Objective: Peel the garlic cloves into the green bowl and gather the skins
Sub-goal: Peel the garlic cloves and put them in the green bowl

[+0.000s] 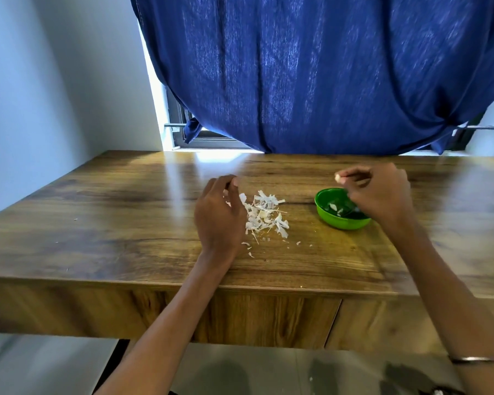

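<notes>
A small green bowl (340, 219) stands on the wooden table right of centre, with a few pale garlic pieces inside. My right hand (380, 192) hovers over the bowl's far right side and pinches a small white garlic clove (338, 177) between thumb and fingertips. A loose pile of white garlic skins (264, 216) lies on the table left of the bowl. My left hand (218, 215) is at the pile's left edge, fingers curled, thumb and fingertip close together; whether it holds a scrap is unclear.
The wooden table (126, 223) runs wide to both sides, its front edge near me. A blue curtain (311, 81) hangs behind the table's far edge over a window. Small skin scraps (298, 243) lie scattered in front of the pile.
</notes>
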### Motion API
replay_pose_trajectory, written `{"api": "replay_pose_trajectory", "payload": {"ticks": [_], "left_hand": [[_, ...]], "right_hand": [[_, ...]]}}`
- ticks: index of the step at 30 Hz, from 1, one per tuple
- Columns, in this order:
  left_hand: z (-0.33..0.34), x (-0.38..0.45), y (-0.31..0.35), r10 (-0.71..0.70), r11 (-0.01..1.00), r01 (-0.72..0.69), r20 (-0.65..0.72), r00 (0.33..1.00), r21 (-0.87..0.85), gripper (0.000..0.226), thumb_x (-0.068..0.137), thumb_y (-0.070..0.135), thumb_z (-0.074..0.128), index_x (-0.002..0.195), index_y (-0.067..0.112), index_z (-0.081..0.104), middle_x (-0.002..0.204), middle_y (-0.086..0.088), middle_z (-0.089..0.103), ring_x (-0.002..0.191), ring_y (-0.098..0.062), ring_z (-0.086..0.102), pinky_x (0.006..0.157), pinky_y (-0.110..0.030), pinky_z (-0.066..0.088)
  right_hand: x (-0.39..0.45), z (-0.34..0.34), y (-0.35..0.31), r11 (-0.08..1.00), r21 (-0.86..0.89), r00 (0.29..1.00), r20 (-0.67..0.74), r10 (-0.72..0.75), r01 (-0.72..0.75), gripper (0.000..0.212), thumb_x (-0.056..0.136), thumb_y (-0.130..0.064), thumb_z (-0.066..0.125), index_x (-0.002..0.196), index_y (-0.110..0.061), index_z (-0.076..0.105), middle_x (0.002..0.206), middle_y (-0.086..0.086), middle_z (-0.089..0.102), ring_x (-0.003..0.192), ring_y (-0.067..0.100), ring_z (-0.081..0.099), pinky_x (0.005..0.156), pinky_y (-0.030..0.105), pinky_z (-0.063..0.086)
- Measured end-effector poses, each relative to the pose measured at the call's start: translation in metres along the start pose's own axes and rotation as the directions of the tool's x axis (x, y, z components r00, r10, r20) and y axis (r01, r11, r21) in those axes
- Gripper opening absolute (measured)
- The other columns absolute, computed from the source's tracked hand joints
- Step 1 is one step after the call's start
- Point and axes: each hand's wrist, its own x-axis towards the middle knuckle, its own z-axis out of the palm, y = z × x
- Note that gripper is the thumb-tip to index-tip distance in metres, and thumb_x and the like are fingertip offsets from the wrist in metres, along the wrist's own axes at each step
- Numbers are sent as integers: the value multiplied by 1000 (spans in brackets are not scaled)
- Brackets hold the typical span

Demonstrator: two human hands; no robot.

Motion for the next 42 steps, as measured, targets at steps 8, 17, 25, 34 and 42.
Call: {"api": "replay_pose_trajectory", "payload": {"ticks": [8,17,25,34,42], "left_hand": [[1,1,-8,-59,996,56,-38,998,-70,23,98,3,51,109,4,71,94,-8,70,74,-13,61,65,-14,44],[1,0,-6,-98,989,91,-61,993,-113,30,107,16,37,113,7,66,76,5,69,67,-12,65,61,-12,42],[1,4,-16,-336,942,333,-69,939,-48,44,79,-12,47,112,9,68,95,-4,72,93,-27,65,80,-39,50],[0,2,-16,-345,938,344,-4,939,-50,36,86,-9,50,108,10,70,101,-5,72,94,-22,66,81,-38,54],[6,-1,-8,-111,993,113,120,987,-12,33,82,-5,48,101,10,71,98,-4,70,94,-22,62,76,-30,44]], "right_hand": [[8,-4,11,948,-300,979,133,155,-109,20,88,-23,75,78,-40,72,92,-11,73,87,13,63,67,30,48],[1,40,-28,991,-74,958,274,-83,107,17,93,-21,69,99,-36,73,89,-19,69,70,-5,61,48,9,40],[-16,104,-70,981,64,887,418,-195,186,16,89,-14,74,100,-25,77,99,-8,76,85,1,67,85,27,56],[-3,132,-76,955,-191,889,441,-122,226,8,80,-27,84,81,-26,76,94,-8,74,93,15,66,91,43,55],[1,111,-62,991,110,917,385,-108,70,9,80,-26,85,84,-26,77,80,-14,74,68,-4,65,63,19,49]]}}
